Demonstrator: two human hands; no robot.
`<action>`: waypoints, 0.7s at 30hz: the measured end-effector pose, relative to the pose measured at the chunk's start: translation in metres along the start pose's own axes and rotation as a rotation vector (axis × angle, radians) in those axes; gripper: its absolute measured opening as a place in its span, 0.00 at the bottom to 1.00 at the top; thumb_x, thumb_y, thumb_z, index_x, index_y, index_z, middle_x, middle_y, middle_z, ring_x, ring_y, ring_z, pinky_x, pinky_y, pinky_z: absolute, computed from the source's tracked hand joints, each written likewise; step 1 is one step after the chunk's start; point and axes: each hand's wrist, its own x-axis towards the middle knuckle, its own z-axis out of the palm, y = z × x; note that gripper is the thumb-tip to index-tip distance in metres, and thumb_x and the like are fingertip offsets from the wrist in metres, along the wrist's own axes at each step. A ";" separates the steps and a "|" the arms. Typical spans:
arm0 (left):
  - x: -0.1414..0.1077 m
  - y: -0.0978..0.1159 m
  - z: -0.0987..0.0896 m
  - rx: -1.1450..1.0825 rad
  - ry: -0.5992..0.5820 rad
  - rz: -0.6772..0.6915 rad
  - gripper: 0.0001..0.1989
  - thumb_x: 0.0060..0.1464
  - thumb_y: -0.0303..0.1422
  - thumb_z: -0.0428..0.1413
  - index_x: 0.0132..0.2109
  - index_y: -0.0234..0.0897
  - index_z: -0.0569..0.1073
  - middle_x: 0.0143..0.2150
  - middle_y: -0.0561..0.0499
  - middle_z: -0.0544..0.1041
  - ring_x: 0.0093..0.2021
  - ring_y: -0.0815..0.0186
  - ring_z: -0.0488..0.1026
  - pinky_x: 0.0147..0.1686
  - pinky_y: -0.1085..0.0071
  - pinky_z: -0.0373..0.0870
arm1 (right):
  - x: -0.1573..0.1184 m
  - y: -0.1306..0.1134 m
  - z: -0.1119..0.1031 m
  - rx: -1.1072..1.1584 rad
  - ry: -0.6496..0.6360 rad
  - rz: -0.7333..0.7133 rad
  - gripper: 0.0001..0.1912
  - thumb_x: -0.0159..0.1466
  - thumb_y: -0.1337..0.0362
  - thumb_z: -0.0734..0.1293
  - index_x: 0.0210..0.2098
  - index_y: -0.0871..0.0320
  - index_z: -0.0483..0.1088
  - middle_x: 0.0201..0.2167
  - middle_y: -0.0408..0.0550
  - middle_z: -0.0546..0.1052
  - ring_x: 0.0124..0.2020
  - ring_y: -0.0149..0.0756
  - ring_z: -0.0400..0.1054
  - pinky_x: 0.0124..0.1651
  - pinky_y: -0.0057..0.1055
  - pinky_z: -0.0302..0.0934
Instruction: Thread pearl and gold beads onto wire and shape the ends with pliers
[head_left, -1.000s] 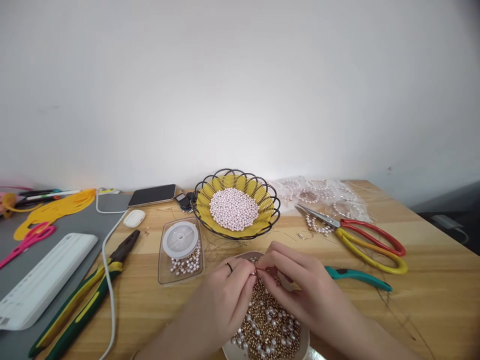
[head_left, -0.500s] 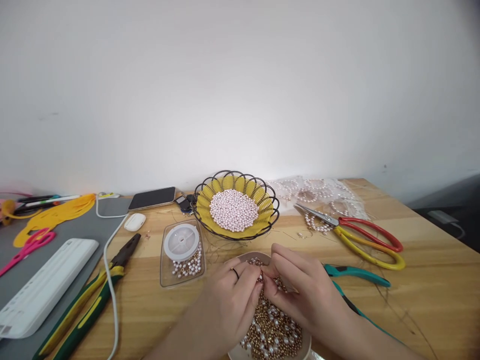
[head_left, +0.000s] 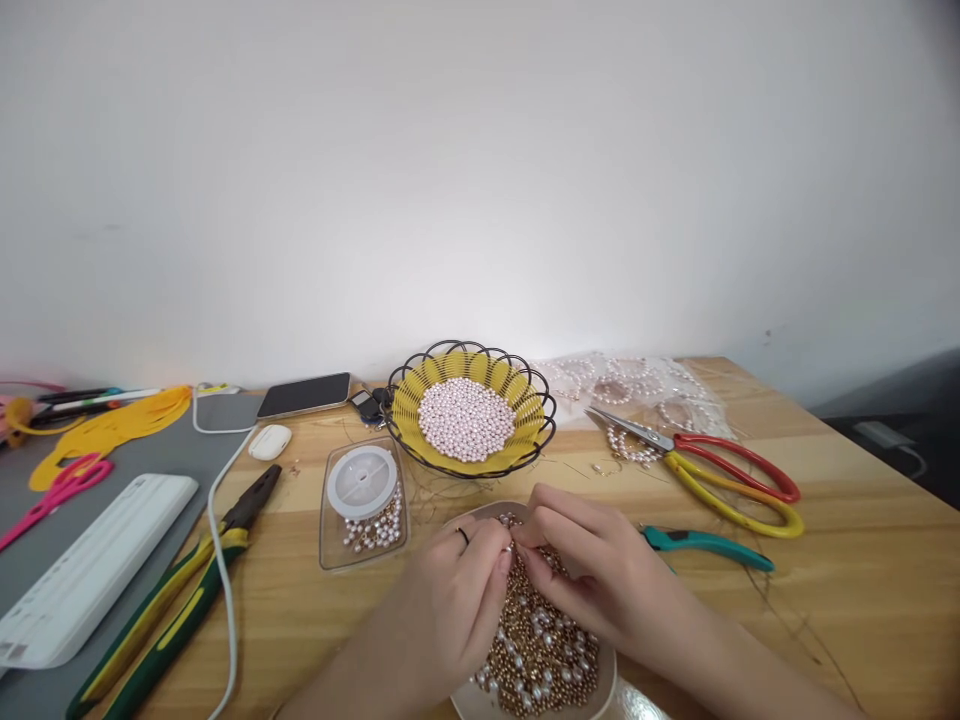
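Left hand (head_left: 459,590) and right hand (head_left: 600,565) pinched a tiny, indistinct object (head_left: 512,547) over round golden beads (head_left: 525,612), inside the brown wooden table (head_left: 862,560)'s right edge.

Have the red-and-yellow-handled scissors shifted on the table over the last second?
No: the scissors lie right of the yellow basket at the same angle and gap as before.

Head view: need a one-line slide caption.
Left hand and right hand work close together over a dish of gold and white beads, a yellow basket of pale beads beyond.
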 end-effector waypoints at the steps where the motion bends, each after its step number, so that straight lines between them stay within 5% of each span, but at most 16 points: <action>1: 0.000 0.000 0.000 0.012 0.001 0.007 0.10 0.70 0.25 0.40 0.39 0.40 0.60 0.33 0.50 0.71 0.33 0.61 0.71 0.32 0.67 0.67 | 0.000 0.000 -0.001 0.010 -0.014 0.003 0.12 0.69 0.74 0.60 0.30 0.55 0.61 0.26 0.41 0.64 0.25 0.30 0.60 0.26 0.25 0.54; 16: 0.000 0.001 0.002 0.071 0.046 0.095 0.11 0.68 0.23 0.41 0.37 0.39 0.63 0.32 0.49 0.72 0.32 0.61 0.71 0.31 0.68 0.68 | -0.010 -0.008 0.015 0.045 0.107 0.092 0.14 0.64 0.78 0.60 0.30 0.53 0.56 0.26 0.39 0.61 0.25 0.31 0.55 0.27 0.29 0.46; 21: 0.001 0.000 0.001 0.009 0.041 -0.008 0.11 0.71 0.26 0.40 0.41 0.39 0.63 0.34 0.49 0.73 0.35 0.60 0.73 0.33 0.67 0.69 | -0.003 -0.006 0.003 0.275 0.021 0.228 0.07 0.68 0.70 0.60 0.33 0.55 0.64 0.28 0.41 0.68 0.28 0.33 0.63 0.30 0.29 0.56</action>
